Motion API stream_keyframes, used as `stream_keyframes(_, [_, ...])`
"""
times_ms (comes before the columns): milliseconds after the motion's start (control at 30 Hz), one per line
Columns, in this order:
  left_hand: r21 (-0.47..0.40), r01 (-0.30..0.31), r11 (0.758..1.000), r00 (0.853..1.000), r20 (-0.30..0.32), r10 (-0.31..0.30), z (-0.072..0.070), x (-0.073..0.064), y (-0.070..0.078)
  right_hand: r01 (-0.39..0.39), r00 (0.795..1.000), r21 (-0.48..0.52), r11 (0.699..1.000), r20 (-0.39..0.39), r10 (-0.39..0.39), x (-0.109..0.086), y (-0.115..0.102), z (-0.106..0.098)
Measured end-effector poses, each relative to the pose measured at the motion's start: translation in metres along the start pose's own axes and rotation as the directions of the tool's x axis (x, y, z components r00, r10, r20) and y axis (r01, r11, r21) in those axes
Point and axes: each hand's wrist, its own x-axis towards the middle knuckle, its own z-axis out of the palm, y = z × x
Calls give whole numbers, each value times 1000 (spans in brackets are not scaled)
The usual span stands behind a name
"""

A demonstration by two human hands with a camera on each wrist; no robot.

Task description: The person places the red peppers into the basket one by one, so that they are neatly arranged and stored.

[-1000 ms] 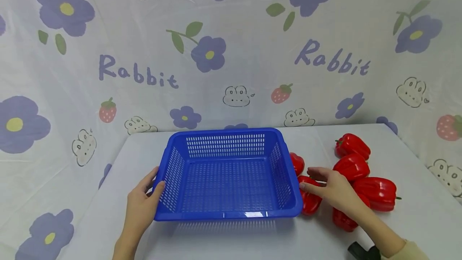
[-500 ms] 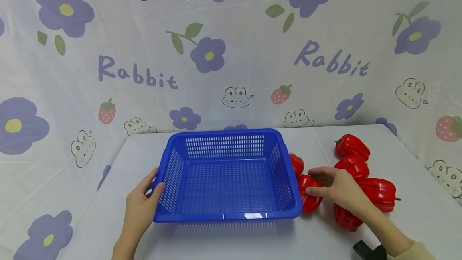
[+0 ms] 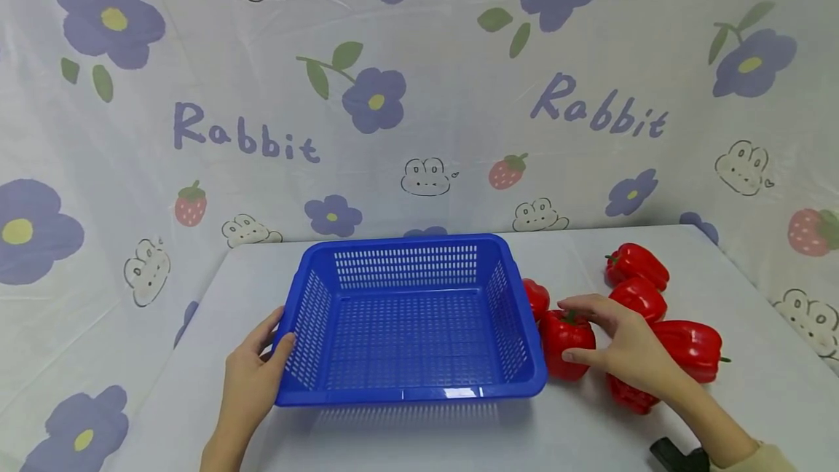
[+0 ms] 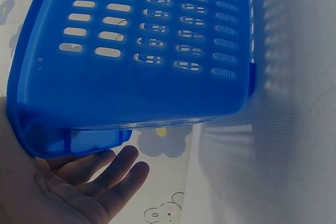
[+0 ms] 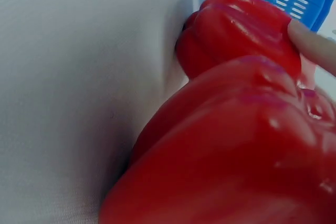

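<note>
A blue plastic basket [image 3: 406, 395] with slotted walls stands mid-table in the head view, nothing inside it. My left hand [image 3: 252, 374] holds its left rim, thumb over the edge and fingers outside; the left wrist view shows those fingers [image 4: 118, 174] below the rim. Right beside the basket, a red bell pepper [image 3: 557, 344] stands with its green stem up. My right hand [image 3: 629, 344] grips this pepper, thumb at the near side and fingers at the top. In the right wrist view, a fingertip [image 5: 302, 32] touches the pepper [image 5: 236, 30] behind a nearer one.
Another pepper [image 3: 536, 297] sits against the basket's right side, partly hidden. Right of my hand lie several more red peppers [image 3: 688, 348], one [image 3: 632, 395] partly under the forearm. A black object [image 3: 678, 454] shows at the right wrist. Patterned cloth [image 3: 367, 188] hangs behind the table.
My right hand has closed on the pepper beside the basket and tipped it so its stem points up. The left hand and basket stay nearly in place.
</note>
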Motion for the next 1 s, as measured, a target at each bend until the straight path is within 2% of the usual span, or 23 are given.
stream_keyframes(133, [-2,-3,1000,1000,-4,3,-1,-1,1,42,999,-36,998,7,-42,-1,0,1])
stream_keyframes(367, [-3,-14,1000,1000,-11,14,-1,0,-2,17,998,-138,990,66,-8,1,-3,0])
stream_keyframes(733, [5,-1,1000,1000,-10,1,0,0,-2,-62,984,-89,994,160,75,0,0,-2])
stream_keyframes(1000, [32,11,999,1000,-3,-11,1,0,-3,-55,988,-56,997,138,62,-1,0,2])
